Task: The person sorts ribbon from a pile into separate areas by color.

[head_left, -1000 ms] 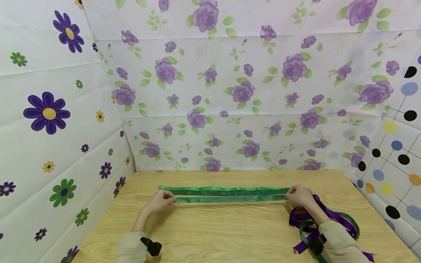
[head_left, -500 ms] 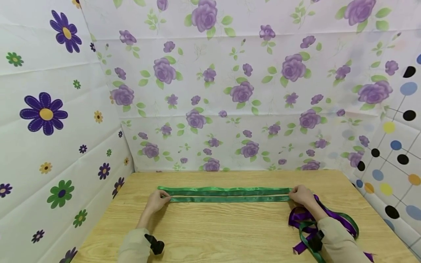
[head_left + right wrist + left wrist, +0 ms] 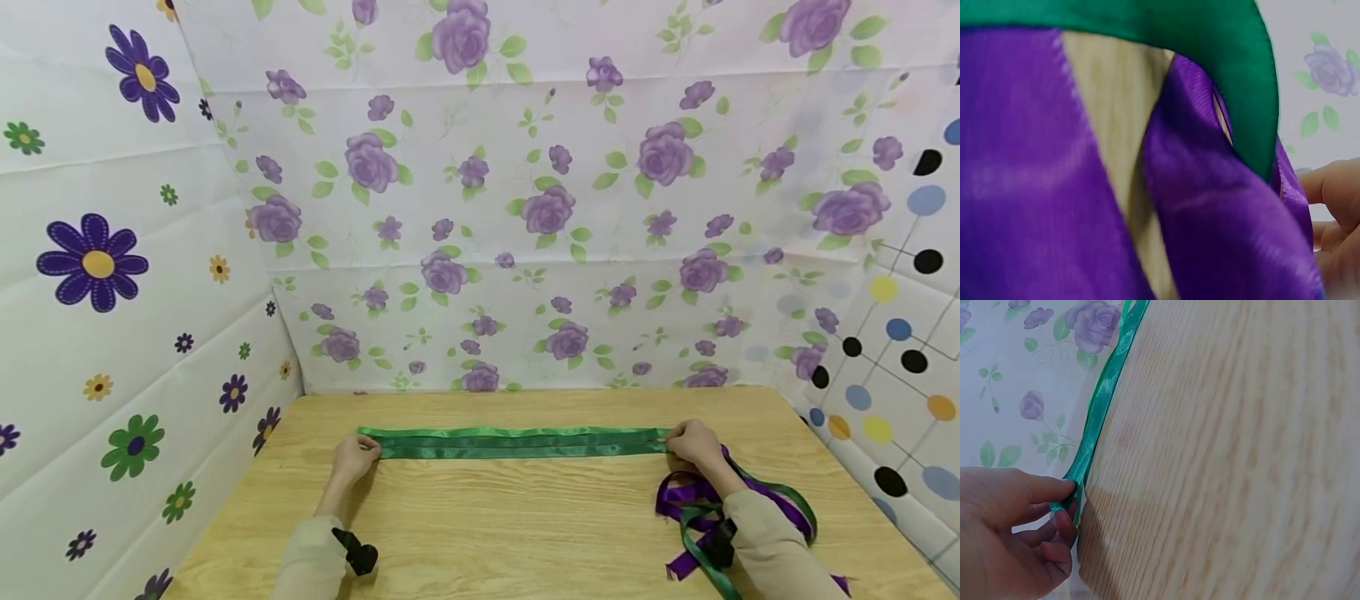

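Observation:
Green satin ribbon lies in long parallel strips across the table. The front strip of green ribbon [image 3: 525, 453] stretches straight between both hands, lying against the strips behind it. My left hand [image 3: 355, 457] pinches its left end; in the left wrist view, thumb and fingers grip the green ribbon [image 3: 1099, 419]. At the other end, my right hand [image 3: 696, 443] pinches the strip near the far right. Under the right forearm lies a loose tangle of purple ribbon [image 3: 681, 493] and green ribbon [image 3: 717, 577]. In the right wrist view, purple ribbon [image 3: 1022, 169] covers much of the scene and hides the right fingertips.
The wooden table [image 3: 510, 525] reaches back to a floral cloth wall [image 3: 495, 233]. More patterned cloth stands at the left, with flowers, and at the right, with dots. Black wrist cameras sit on both sleeves.
The front strip has moved back, so the gap to the strips behind has closed. My left hand has shifted left and my right hand slightly right, and the strip still runs straight between them.

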Action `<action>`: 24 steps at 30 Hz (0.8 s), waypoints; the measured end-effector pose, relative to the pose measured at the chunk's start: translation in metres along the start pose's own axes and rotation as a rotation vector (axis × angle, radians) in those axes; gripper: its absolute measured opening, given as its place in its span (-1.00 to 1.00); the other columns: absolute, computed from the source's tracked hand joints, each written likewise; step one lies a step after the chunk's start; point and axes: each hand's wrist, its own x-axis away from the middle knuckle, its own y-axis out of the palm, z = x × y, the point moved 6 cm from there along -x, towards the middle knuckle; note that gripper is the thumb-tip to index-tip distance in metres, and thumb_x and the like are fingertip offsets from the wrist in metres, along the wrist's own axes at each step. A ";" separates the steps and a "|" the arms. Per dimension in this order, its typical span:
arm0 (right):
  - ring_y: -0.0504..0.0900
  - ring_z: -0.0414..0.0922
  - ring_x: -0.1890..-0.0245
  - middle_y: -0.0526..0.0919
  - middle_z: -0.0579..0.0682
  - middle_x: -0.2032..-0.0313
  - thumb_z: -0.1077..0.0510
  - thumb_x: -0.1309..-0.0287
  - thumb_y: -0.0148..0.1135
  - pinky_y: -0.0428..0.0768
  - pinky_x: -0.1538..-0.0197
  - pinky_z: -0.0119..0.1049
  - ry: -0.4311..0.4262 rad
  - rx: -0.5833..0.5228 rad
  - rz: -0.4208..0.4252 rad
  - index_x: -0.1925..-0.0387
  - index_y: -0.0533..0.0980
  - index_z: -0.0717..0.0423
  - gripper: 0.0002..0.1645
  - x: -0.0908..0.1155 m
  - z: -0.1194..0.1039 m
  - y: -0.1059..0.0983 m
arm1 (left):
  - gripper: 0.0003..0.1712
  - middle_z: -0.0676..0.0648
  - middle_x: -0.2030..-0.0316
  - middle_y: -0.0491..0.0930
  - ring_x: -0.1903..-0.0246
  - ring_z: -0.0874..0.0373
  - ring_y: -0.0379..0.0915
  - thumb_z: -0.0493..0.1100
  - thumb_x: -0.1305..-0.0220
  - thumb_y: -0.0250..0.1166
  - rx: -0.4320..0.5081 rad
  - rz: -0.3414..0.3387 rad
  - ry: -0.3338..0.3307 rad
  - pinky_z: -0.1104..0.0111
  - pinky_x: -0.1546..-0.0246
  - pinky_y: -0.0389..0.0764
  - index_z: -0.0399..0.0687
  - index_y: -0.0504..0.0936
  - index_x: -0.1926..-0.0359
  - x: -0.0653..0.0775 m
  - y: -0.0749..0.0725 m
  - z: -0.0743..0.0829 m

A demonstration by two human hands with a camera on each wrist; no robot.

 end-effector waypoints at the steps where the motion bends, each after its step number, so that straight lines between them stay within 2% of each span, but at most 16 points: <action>1: 0.56 0.05 0.41 0.66 0.27 0.32 0.30 0.03 0.14 0.52 0.30 -0.12 0.000 0.000 0.003 0.36 0.62 0.35 -0.79 0.000 0.001 0.000 | -0.82 -0.37 0.20 0.62 0.20 -0.20 0.54 -0.32 -0.27 0.20 0.001 0.004 -0.009 0.04 0.20 0.56 -0.40 0.66 0.25 0.001 0.000 -0.001; 9: 0.54 0.02 0.41 0.64 0.27 0.31 0.26 -0.05 0.17 0.52 0.32 -0.13 0.007 -0.003 -0.017 0.25 0.60 0.39 -0.73 0.003 0.001 -0.005 | -0.76 -0.40 0.16 0.62 0.16 -0.25 0.55 -0.31 -0.31 0.14 0.004 0.025 -0.020 0.02 0.18 0.58 -0.44 0.64 0.16 0.005 -0.003 -0.004; 13: 0.58 0.02 0.44 0.65 0.29 0.32 0.26 -0.11 0.11 0.55 0.33 -0.12 0.004 -0.027 -0.034 0.12 0.54 0.48 -0.63 0.005 -0.001 -0.012 | -0.71 -0.40 0.12 0.62 0.14 -0.25 0.56 -0.27 -0.35 0.11 -0.007 0.042 -0.030 0.07 0.23 0.59 -0.46 0.61 0.10 0.006 -0.008 -0.006; 16: 0.54 -0.01 0.49 0.63 0.30 0.33 0.26 -0.13 0.05 0.49 0.40 -0.20 -0.002 -0.043 -0.041 0.03 0.48 0.53 -0.56 0.005 -0.002 -0.018 | -0.69 -0.41 0.13 0.62 0.17 -0.24 0.57 -0.26 -0.36 0.09 -0.009 0.054 -0.027 0.12 0.29 0.59 -0.47 0.60 0.08 0.008 -0.013 -0.005; 20: 0.43 -0.10 0.57 0.60 0.17 0.46 0.23 -0.17 0.03 0.37 0.46 -0.29 0.017 -0.059 -0.064 -0.01 0.46 0.51 -0.54 0.007 0.001 -0.024 | -0.69 -0.42 0.16 0.62 0.22 -0.22 0.58 -0.26 -0.35 0.09 0.011 0.053 -0.014 0.17 0.35 0.59 -0.48 0.60 0.09 0.010 -0.017 -0.003; 24: 0.37 -0.17 0.66 0.57 0.06 0.60 0.22 -0.23 0.04 0.36 0.50 -0.30 0.023 -0.111 -0.089 -0.01 0.47 0.48 -0.58 0.011 0.004 -0.025 | -0.69 -0.43 0.15 0.61 0.21 -0.21 0.57 -0.28 -0.35 0.09 0.026 0.043 0.010 0.18 0.34 0.59 -0.49 0.59 0.08 0.014 -0.020 0.001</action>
